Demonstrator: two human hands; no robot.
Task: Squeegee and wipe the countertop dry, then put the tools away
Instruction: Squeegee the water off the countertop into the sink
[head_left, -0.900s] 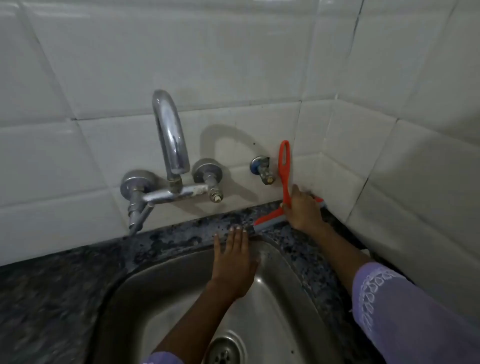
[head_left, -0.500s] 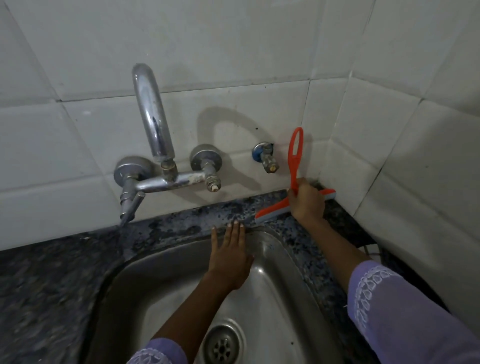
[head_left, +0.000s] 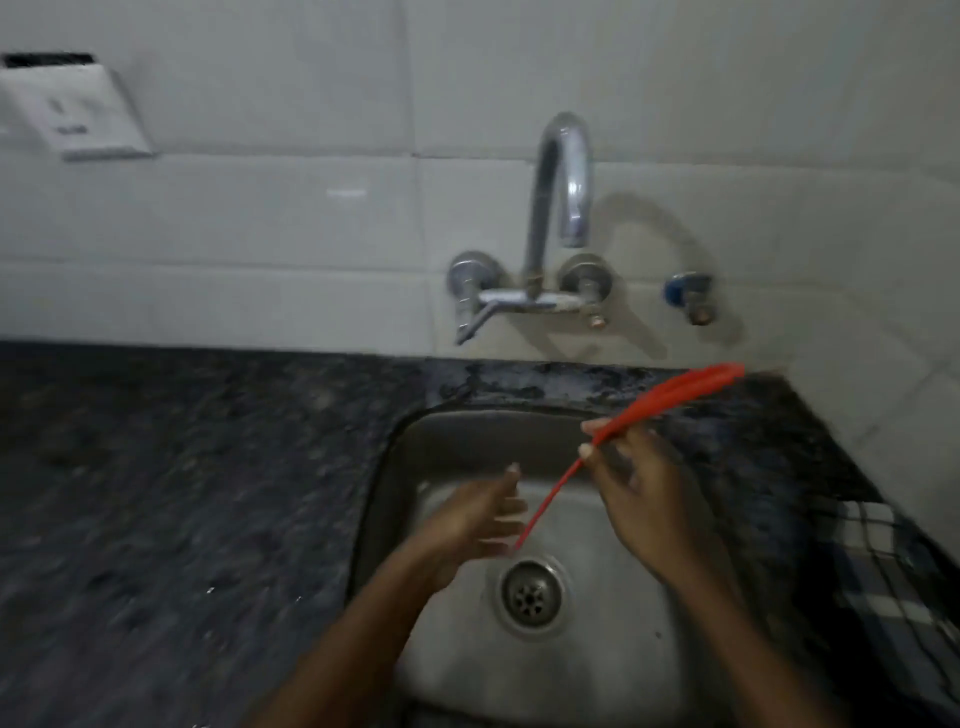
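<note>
Fingers of the right hand (head_left: 644, 499) grip the red squeegee (head_left: 639, 415) over the steel sink (head_left: 395, 467); the left hand (head_left: 467, 525) hangs open beside it, above the drain (head_left: 531, 593).

No legible text, label, brand, number or sign is found anywhere in the view. The white wall plate (head_left: 72, 111) at upper left carries faint dark marks on its face, but blur leaves them unreadable. The red squeegee (head_left: 670, 400), the tap (head_left: 561, 197) and the checked cloth (head_left: 893, 571) show no readable marking.
</note>
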